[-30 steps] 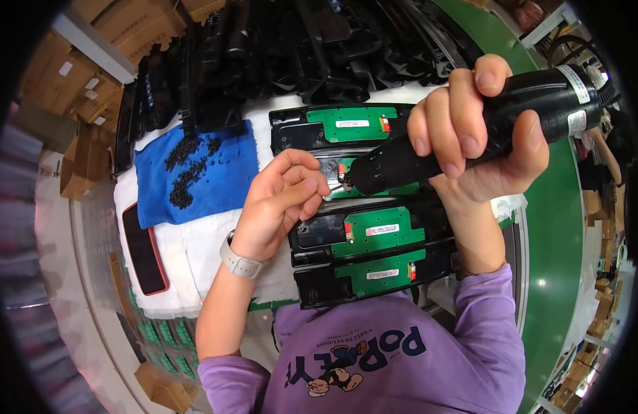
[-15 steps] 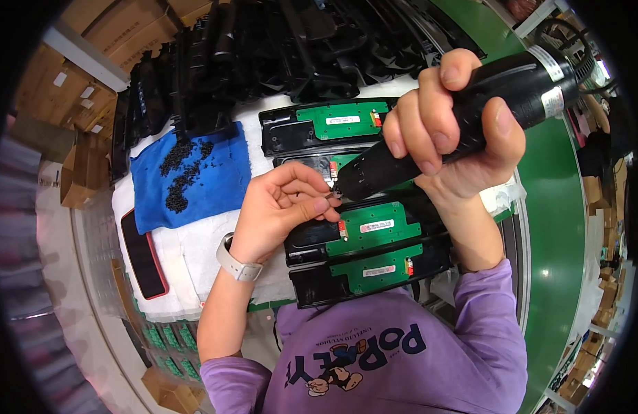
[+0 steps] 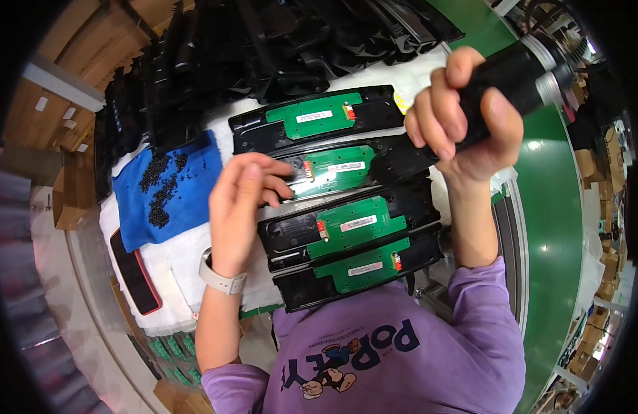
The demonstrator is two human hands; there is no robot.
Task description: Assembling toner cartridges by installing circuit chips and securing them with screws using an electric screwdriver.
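Observation:
Several long black plastic housings lie side by side on a white pad, each carrying a green circuit board (image 3: 341, 168). My right hand (image 3: 464, 117) is wrapped around a black electric screwdriver (image 3: 519, 72), held up over the right end of the second housing (image 3: 395, 160). My left hand (image 3: 242, 203) hovers at the left end of that same board, fingers curled together near its red connector (image 3: 307, 168); whether a screw sits between the fingertips cannot be made out. A white watch band circles my left wrist.
A blue cloth (image 3: 168, 190) strewn with small black screws lies left of the housings. A phone in a red case (image 3: 135, 270) rests at the pad's left edge. Stacked black plastic parts (image 3: 277, 41) fill the back. A green conveyor belt (image 3: 557, 207) runs along the right; cardboard boxes stand at left.
My right hand lifted the screwdriver up and to the right, off the board. My left hand stayed at the left end of the second board, with its fingers now drawn back a little.

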